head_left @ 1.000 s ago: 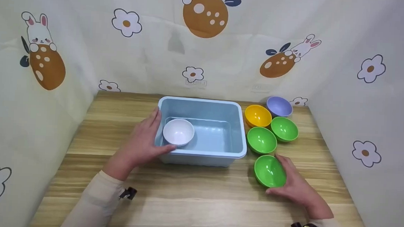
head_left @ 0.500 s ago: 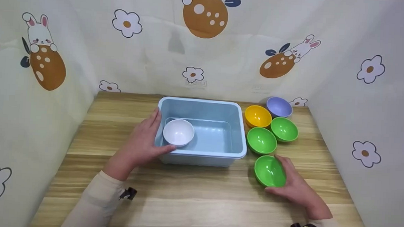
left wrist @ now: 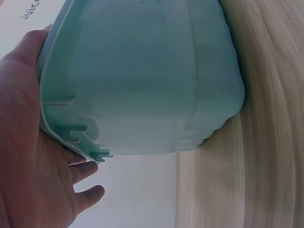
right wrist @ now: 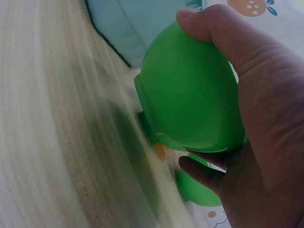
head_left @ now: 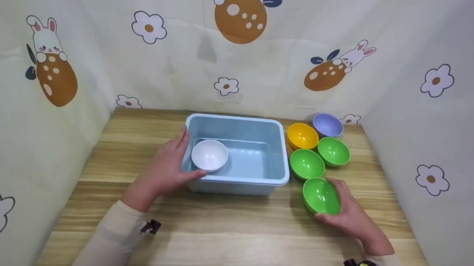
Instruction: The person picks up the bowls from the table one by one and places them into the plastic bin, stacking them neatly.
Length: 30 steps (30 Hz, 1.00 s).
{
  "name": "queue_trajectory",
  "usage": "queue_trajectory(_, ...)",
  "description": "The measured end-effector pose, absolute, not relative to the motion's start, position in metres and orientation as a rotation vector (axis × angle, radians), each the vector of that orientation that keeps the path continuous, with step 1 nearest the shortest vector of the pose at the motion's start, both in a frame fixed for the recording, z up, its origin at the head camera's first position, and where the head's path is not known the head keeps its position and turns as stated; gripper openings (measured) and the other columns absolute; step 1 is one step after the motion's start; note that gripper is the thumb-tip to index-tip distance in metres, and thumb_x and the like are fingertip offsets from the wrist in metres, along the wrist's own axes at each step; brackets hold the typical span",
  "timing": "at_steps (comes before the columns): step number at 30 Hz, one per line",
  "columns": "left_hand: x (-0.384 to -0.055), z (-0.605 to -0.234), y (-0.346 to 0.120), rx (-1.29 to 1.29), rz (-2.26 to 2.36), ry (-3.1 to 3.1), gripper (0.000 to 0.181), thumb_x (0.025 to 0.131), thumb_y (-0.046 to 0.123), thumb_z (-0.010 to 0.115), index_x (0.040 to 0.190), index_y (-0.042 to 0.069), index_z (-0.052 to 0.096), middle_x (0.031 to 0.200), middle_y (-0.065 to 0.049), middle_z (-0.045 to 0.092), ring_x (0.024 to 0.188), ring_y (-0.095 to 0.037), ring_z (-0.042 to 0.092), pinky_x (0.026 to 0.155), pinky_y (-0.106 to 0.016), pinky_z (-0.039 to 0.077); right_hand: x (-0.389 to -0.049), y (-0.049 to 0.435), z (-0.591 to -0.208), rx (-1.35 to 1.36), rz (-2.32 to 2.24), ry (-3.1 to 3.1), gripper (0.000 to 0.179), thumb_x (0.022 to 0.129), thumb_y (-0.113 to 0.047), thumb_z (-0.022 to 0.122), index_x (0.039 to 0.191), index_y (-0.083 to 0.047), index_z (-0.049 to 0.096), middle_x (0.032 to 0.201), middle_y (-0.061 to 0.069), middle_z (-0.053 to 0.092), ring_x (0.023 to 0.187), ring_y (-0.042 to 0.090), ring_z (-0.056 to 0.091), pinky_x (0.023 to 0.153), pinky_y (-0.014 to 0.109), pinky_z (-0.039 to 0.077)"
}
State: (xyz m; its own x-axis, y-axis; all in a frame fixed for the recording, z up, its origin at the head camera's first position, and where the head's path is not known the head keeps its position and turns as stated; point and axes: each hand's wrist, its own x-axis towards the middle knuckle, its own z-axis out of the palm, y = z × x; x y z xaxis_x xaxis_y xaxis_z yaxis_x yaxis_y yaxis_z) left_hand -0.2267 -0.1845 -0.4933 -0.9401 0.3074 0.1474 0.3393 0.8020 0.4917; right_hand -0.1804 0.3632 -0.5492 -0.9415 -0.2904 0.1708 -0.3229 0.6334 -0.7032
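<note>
My right hand (head_left: pixel 350 214) grips a green bowl (head_left: pixel 321 197) by its right side, thumb at the near edge. In the right wrist view, the green bowl (right wrist: pixel 190 90) is tilted and its foot is off the table. My left hand (head_left: pixel 165 167) rests at the near left corner of a light blue bin (head_left: pixel 234 180), thumb along the front rim and fingers extended along the left rim. In the left wrist view, the bin's outer wall (left wrist: pixel 137 71) fills the middle. Inside the bin, at its left, sits a white bowl (head_left: pixel 210 156).
Right of the bin stand a green bowl (head_left: pixel 307 165), another green bowl (head_left: pixel 333 152), an orange bowl (head_left: pixel 303 136) and a purple bowl (head_left: pixel 328 125). They sit close together on the wooden table (head_left: pixel 231 238). A printed curtain (head_left: pixel 175 65) surrounds the back and sides.
The right hand has raised the green bowl off the table and shifted it slightly away and to the right. The left hand, the bin and the other bowls have stayed put.
</note>
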Motion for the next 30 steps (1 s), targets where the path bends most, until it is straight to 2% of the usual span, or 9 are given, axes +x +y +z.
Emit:
queue_trajectory(2,-0.228,-0.493,-0.185,-0.526,-0.814,-2.924,0.134,0.089,0.084,0.069,0.176,0.001,0.01,0.185,-0.018,0.005,0.167,-0.046,0.017,0.131,-0.069,0.021,-0.182,0.361,-0.546,0.519,1.217,-2.788,0.108,0.074,-0.025,0.105,0.163,-0.011,0.046,0.152,0.005,0.053,0.133,0.024,0.055,0.111,0.046,0.048)
queue_trajectory(5,-0.229,-0.493,-0.185,-0.528,-0.813,-2.912,0.134,0.089,0.083,0.07,0.176,0.001,0.011,0.185,-0.017,0.006,0.167,-0.046,0.019,0.131,-0.069,0.023,-0.184,0.357,-0.541,0.521,1.251,-2.755,0.108,0.072,-0.021,0.106,0.162,-0.01,0.047,0.152,0.005,0.053,0.134,0.024,0.054,0.11,0.044,0.048)
queue_trajectory(12,-0.233,-0.493,-0.185,-0.517,-0.807,-2.906,0.131,0.09,0.077,0.074,0.176,-0.001,0.013,0.185,-0.017,0.007,0.166,-0.046,0.021,0.13,-0.069,0.024,-0.193,0.351,-0.53,0.54,1.328,-2.74,0.109,0.073,-0.017,0.105,0.163,-0.009,0.045,0.154,0.009,0.051,0.137,0.033,0.054,0.11,0.068,0.046)
queue_trajectory(14,-0.234,-0.493,-0.185,-0.516,-0.804,-2.912,0.131,0.09,0.075,0.076,0.176,0.0,0.012,0.185,-0.017,0.007,0.167,-0.045,0.02,0.13,-0.068,0.024,-0.195,0.35,-0.529,0.536,1.337,-2.745,0.108,0.074,-0.017,0.104,0.163,-0.009,0.044,0.154,0.011,0.05,0.137,0.037,0.054,0.109,0.071,0.046)
queue_trajectory(19,-0.235,-0.493,-0.184,-0.516,-0.795,-2.914,0.13,0.09,0.073,0.078,0.176,0.0,0.011,0.185,-0.017,0.006,0.167,-0.045,0.019,0.131,-0.068,0.024,-0.201,0.347,-0.525,0.526,1.326,-2.748,0.106,0.076,-0.02,0.104,0.163,-0.01,0.044,0.155,0.013,0.048,0.137,0.039,0.053,0.109,0.072,0.046)
queue_trajectory(26,-0.239,-0.493,-0.184,-0.522,-0.77,-2.919,0.134,0.089,0.085,0.069,0.176,0.0,0.011,0.185,-0.017,0.005,0.167,-0.045,0.018,0.131,-0.066,0.023,-0.211,0.338,-0.515,0.526,1.303,-2.721,0.109,0.075,-0.02,0.104,0.164,-0.006,0.042,0.161,0.016,0.046,0.144,0.041,0.048,0.116,0.074,0.039)
queue_trajectory(30,-0.24,-0.492,-0.184,-0.522,-0.773,-2.919,0.136,0.088,0.089,0.065,0.176,0.001,0.011,0.185,-0.016,0.004,0.167,-0.044,0.018,0.131,-0.065,0.023,-0.218,0.33,-0.506,0.542,1.288,-2.697,0.111,0.075,-0.019,0.105,0.164,-0.004,0.041,0.159,0.016,0.047,0.143,0.039,0.048,0.117,0.072,0.038)
